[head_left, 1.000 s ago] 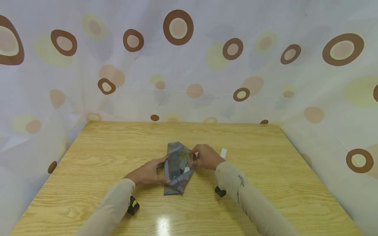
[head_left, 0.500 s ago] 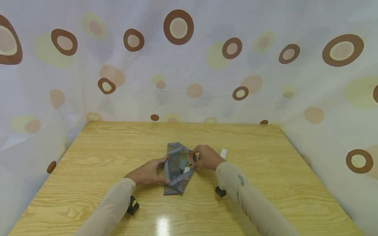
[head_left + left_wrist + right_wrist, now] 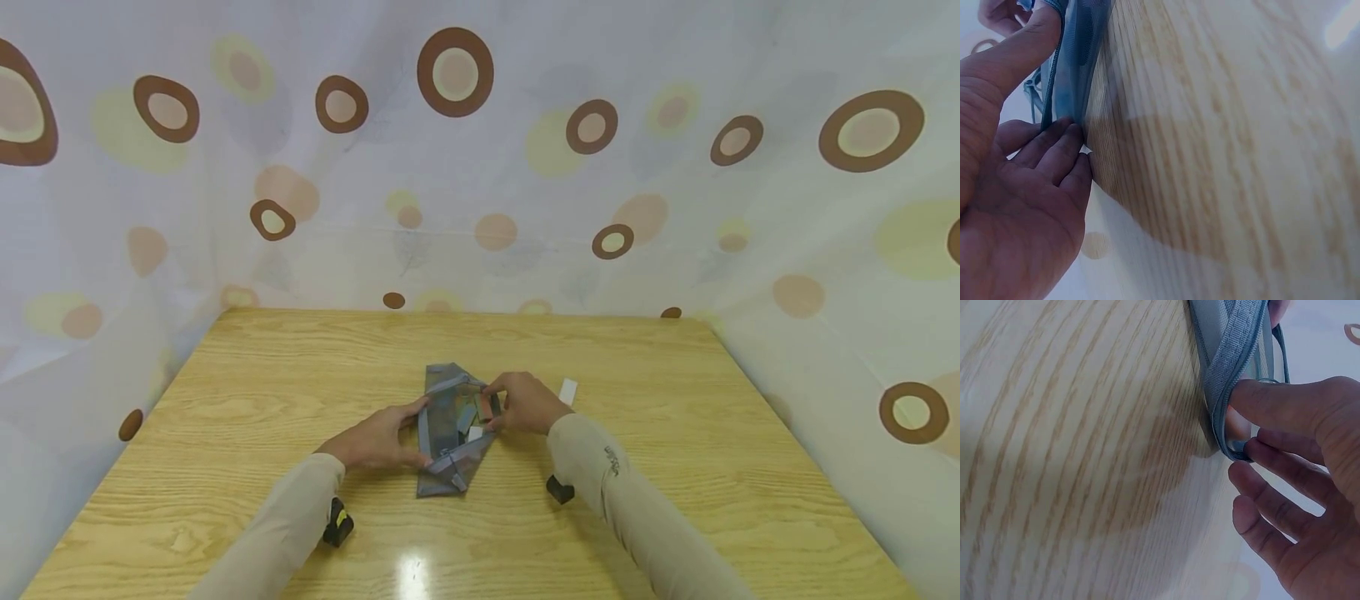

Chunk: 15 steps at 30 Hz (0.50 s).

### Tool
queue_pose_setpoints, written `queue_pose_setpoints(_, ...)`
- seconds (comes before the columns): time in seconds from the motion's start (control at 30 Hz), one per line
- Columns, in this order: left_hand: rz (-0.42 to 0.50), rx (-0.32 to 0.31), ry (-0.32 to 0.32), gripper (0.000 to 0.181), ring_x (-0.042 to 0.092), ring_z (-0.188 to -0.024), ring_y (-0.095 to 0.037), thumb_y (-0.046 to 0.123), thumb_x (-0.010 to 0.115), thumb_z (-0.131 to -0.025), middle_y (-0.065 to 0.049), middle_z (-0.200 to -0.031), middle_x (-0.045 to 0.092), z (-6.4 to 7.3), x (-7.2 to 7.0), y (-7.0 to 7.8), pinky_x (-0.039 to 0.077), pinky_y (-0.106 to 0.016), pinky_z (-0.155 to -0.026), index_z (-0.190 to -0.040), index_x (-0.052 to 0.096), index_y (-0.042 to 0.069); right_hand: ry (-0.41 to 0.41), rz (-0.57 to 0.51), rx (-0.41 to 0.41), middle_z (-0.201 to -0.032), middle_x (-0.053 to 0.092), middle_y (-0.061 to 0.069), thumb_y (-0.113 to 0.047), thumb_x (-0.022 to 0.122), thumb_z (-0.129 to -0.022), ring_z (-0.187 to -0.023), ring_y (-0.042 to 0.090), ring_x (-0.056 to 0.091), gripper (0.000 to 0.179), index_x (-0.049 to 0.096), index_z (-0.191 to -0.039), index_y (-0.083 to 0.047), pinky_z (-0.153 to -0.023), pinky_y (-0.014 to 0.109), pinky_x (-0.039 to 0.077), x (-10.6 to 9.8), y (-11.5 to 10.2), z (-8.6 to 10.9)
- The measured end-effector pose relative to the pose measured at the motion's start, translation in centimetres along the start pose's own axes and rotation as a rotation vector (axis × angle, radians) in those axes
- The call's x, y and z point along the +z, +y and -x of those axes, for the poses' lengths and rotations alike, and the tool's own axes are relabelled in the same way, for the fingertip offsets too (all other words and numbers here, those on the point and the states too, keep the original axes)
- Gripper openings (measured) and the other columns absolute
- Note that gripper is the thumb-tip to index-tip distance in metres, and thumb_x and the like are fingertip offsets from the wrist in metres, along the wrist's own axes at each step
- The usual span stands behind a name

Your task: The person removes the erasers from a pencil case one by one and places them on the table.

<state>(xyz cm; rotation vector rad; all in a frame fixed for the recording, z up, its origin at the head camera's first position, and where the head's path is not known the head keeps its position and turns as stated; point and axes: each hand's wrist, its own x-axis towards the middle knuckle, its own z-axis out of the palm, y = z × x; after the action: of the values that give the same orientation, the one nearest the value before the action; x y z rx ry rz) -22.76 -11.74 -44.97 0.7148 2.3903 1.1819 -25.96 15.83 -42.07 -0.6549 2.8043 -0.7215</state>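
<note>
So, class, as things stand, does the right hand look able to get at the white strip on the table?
Probably yes: the white strip lies near the right hand, with nothing seen lying on it, though that hand would first have to leave the pouch.

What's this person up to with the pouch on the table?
A person has both hands on a grey mesh zip pouch lying on a wooden table. The left hand holds its left side and the right hand its right edge, with the mouth wide open between them. Inside are several small items, among them a white one and a reddish one; what they are is too small to tell. A white piece lies outside, beyond the right wrist.
</note>
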Motion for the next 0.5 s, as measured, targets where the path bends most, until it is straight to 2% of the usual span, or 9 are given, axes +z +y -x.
queue_pose_setpoints(0.1,0.005,0.004,-0.001,0.101,0.029,-0.148,-0.041,0.020,0.085,-0.085,-0.027,-0.161,0.026,0.02,0.03,0.08,0.027,-0.051,-0.120,-0.158,0.020,-0.006,0.000,0.010,0.005,-0.130,0.065,0.010,-0.022,0.091,-0.077,-0.077,0.011,0.059,0.051,0.073,-0.122,-0.007,-0.070,0.030,0.053,0.05,0.13,0.00)
queue_pose_setpoints(0.2,0.009,0.000,-0.002,0.101,0.029,-0.148,-0.041,0.020,0.085,-0.085,-0.027,-0.161,0.026,0.06,0.06,0.14,0.028,-0.051,-0.120,-0.158,0.020,-0.005,0.004,0.005,0.012,-0.130,0.065,0.009,-0.023,0.091,-0.076,-0.073,0.012,0.058,0.051,0.073,-0.122,-0.007,-0.066,0.031,0.052,0.03,0.13,0.02)
queue_pose_setpoints(0.33,0.008,-0.005,-0.002,0.101,0.029,-0.148,-0.040,0.021,0.085,-0.085,-0.026,-0.161,0.026,0.11,0.07,0.23,0.028,-0.051,-0.119,-0.159,0.020,-0.005,0.011,-0.008,0.017,-0.130,0.065,0.010,-0.024,0.091,-0.076,-0.077,0.014,0.060,0.051,0.074,-0.122,-0.008,-0.068,0.034,0.054,-0.03,0.10,0.10)
queue_pose_setpoints(0.43,0.009,-0.004,-0.003,0.101,0.029,-0.148,-0.041,0.020,0.085,-0.085,-0.027,-0.161,0.026,0.11,0.05,0.28,0.029,-0.051,-0.119,-0.158,0.020,-0.006,0.011,-0.004,0.014,-0.130,0.066,0.010,-0.024,0.091,-0.076,-0.086,0.015,0.062,0.050,0.074,-0.121,-0.009,-0.075,0.035,0.056,-0.05,0.08,0.13)
queue_pose_setpoints(0.5,0.011,-0.005,-0.004,0.101,0.029,-0.148,-0.041,0.020,0.085,-0.085,-0.027,-0.161,0.026,0.10,0.04,0.30,0.029,-0.051,-0.119,-0.158,0.020,-0.006,0.008,-0.006,0.004,-0.130,0.066,0.010,-0.023,0.091,-0.077,-0.084,0.015,0.062,0.049,0.074,-0.120,-0.008,-0.074,0.035,0.056,-0.07,0.11,0.16)
